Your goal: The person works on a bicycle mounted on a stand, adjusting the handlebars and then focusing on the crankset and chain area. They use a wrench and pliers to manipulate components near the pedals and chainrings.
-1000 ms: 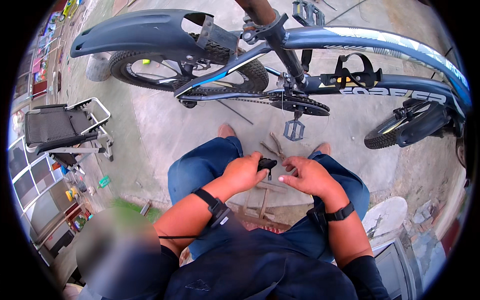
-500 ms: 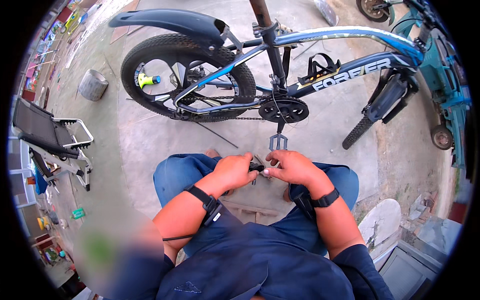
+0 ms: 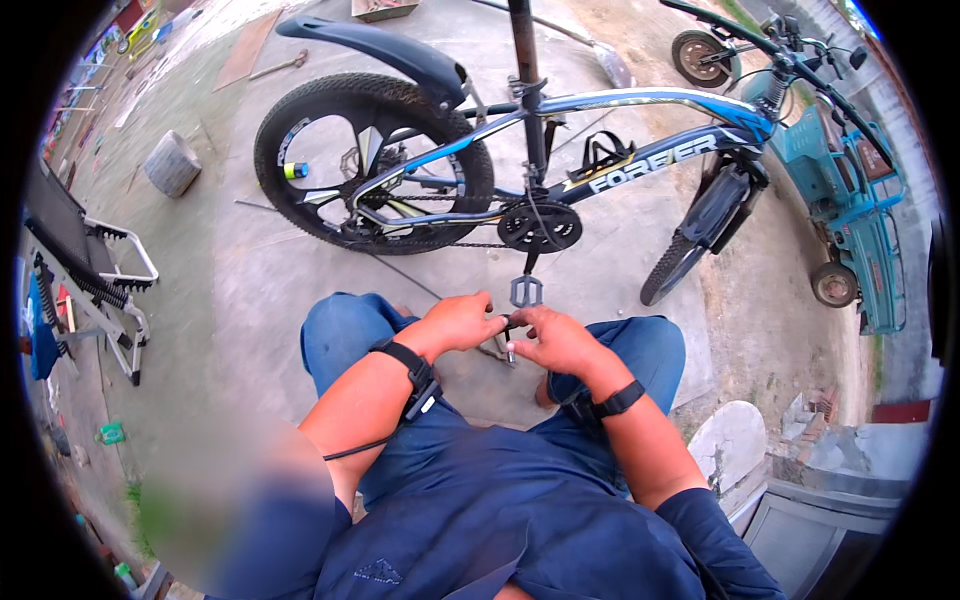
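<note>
My left hand [image 3: 466, 322] is closed on a small black part [image 3: 508, 330] with a short metal end, above my bent knees. My right hand [image 3: 555, 342] is curled onto the same part, its thumb near the metal end; the fingers hide most of it. Just beyond both hands, a grey pedal [image 3: 526, 291] hangs below the black chainring [image 3: 540, 228] of a blue and black bicycle [image 3: 675, 105], which stands upright side-on to me, its rear wheel [image 3: 283, 195] at the left. A thin dark rod [image 3: 405, 280] lies on the concrete under it.
A folding chair [image 3: 75, 235] stands at the left, near a grey cylindrical block [image 3: 172, 162]. A teal three-wheeled vehicle [image 3: 845, 205] is at the right, a round pale slab [image 3: 730, 440] at lower right. Tools with long handles lie behind the bicycle.
My head view has shifted, showing more of the yard and the teal vehicle. My two hands have come closer together, the right now on the black part.
</note>
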`<move>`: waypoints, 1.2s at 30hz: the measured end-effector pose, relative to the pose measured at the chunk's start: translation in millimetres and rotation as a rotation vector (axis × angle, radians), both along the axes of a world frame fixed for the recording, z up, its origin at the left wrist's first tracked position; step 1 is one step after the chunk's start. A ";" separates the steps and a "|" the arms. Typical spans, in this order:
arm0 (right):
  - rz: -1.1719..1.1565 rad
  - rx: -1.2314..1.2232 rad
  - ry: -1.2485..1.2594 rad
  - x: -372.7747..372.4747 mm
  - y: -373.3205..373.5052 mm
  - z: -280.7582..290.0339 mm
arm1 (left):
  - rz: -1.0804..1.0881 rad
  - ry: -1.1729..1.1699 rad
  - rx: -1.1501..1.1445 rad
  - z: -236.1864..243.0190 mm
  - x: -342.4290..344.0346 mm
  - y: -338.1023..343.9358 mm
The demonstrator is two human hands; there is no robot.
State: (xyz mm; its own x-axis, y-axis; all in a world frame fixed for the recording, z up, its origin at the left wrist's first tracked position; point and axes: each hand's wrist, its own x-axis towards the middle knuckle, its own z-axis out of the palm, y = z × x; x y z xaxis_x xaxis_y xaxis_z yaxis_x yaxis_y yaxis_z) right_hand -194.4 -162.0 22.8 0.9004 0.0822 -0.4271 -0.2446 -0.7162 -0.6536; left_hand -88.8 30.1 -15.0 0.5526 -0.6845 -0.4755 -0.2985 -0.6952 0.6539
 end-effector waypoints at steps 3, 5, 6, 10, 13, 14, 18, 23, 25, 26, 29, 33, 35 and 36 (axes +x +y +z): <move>0.062 -0.035 -0.075 -16.1 -1.7 -16.7 | -0.033 -0.034 -0.048 -12.8 0.1 -4.2; 0.068 -0.061 -0.050 -26.6 -9.9 -25.3 | -0.053 -0.043 -0.052 -16.1 -2.8 -12.5; 0.095 -0.057 -0.062 -22.0 -6.1 -28.8 | -0.053 -0.086 -0.033 -15.1 0.0 -3.2; 0.136 -0.097 -0.005 -19.6 -12.6 -12.3 | -0.063 -0.090 0.064 5.7 -2.5 -1.5; 0.108 -0.112 0.016 -19.5 -20.5 -0.2 | -0.089 -0.100 0.074 5.6 -2.0 -0.2; 0.109 -0.124 -0.003 -20.7 -23.7 3.1 | -0.090 -0.107 0.068 4.1 -2.4 0.6; 0.114 -0.146 -0.042 -22.7 -38.9 25.1 | -0.095 -0.111 0.054 6.6 -3.6 -1.5; 0.005 -0.196 -0.171 -20.1 -92.3 97.3 | -0.121 -0.150 0.031 -0.7 -3.8 -5.2; -0.092 -0.297 -0.286 -20.1 -122.2 147.5 | -0.161 -0.164 0.063 2.0 -6.1 -10.8; -0.138 -0.337 -0.354 -15.4 -140.2 169.7 | -0.165 -0.179 0.091 7.1 -4.1 -9.4; -0.313 -0.595 -0.643 -12.5 -220.7 240.8 | -0.203 -0.105 0.052 12.5 -9.6 -23.1; -0.383 -1.031 -0.971 50.8 -338.1 321.0 | -0.147 -0.058 0.024 -16.7 -3.3 7.8; -0.429 -1.336 -0.788 17.5 -464.7 397.7 | -0.254 -0.039 -0.038 -20.8 -1.3 -25.1; -0.466 -1.380 -0.674 12.1 -492.7 415.1 | -0.287 -0.033 -0.008 -21.2 2.1 -33.7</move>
